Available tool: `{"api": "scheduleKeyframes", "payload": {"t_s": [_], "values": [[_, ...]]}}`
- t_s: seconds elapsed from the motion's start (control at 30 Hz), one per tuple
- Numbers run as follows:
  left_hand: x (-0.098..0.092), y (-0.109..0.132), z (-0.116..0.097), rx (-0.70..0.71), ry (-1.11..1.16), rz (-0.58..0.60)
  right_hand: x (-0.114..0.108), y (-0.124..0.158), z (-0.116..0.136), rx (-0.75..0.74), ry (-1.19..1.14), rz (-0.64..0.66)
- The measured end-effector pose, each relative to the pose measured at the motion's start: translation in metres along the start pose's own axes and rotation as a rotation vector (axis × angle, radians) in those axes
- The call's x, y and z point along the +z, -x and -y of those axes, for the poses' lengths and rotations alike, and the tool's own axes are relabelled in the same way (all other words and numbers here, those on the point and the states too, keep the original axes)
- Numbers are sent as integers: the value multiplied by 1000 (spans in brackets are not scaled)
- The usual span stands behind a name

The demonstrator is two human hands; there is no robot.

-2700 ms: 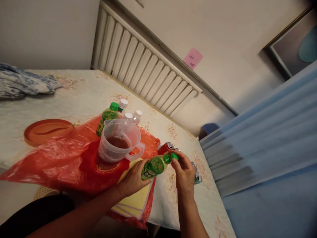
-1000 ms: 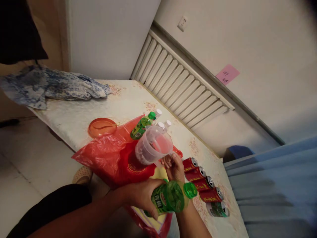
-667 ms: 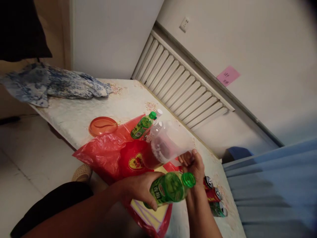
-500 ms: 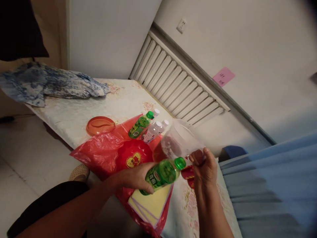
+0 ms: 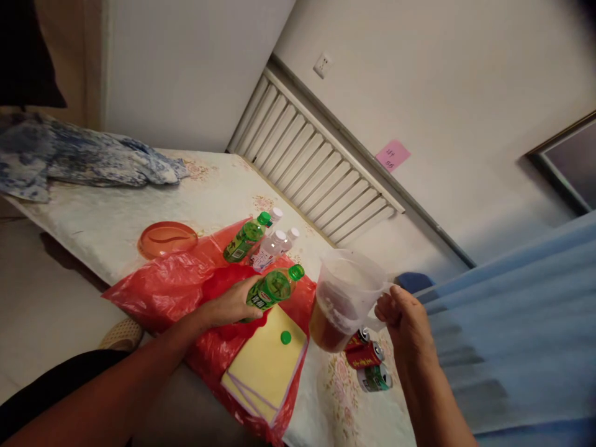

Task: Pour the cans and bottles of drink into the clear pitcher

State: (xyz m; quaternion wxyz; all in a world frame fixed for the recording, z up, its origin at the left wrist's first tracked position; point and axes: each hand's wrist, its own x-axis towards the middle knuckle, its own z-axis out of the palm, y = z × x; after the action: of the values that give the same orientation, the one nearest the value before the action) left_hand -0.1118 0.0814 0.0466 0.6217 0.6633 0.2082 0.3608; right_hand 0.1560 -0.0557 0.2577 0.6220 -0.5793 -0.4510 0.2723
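Note:
My left hand (image 5: 237,304) is wrapped round a green drink bottle (image 5: 274,287), tilted with its uncapped mouth toward the upper right. A green cap (image 5: 285,338) lies on the folded yellow cloths (image 5: 261,366) just below it. My right hand (image 5: 406,318) grips the handle of a clear plastic pitcher (image 5: 344,292), which leans a little and holds brown liquid in its lower part. The bottle's mouth and the pitcher are apart, with a small gap between them. Part of a red dish (image 5: 215,282) shows behind my left hand and forearm.
A red plastic bag (image 5: 153,292) spreads over the floral-covered table (image 5: 209,202). Behind stand another green bottle (image 5: 244,239) and clear white-capped bottles (image 5: 266,249). Several cans (image 5: 365,356) lie right of the pitcher. An orange lid (image 5: 167,239), a patterned cloth (image 5: 102,158) and a radiator (image 5: 311,155) are farther off.
The pitcher has come down and nearer upright, showing its brown liquid. The bottle has moved left, away from it. The cap on the yellow cloths and the cans are now uncovered. The view has shifted rightward.

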Motion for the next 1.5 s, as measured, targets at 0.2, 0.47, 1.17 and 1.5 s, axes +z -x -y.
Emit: {"api": "scheduleKeyframes", "payload": {"t_s": [0.2, 0.47, 1.17, 1.5], "values": [[-6, -1, -8, -72, -91, -18, -6, -1, 2, 43, 148, 95], [-8, -4, -7, -38, -126, -10, -4, -6, 5, 61, 312, 161], [-8, -6, -3, -27, -220, -32, 8, -20, 30, 46, 562, 280], [-8, -7, -2, -34, -218, -17, 12, -24, 38, 62, 642, 291]]}}
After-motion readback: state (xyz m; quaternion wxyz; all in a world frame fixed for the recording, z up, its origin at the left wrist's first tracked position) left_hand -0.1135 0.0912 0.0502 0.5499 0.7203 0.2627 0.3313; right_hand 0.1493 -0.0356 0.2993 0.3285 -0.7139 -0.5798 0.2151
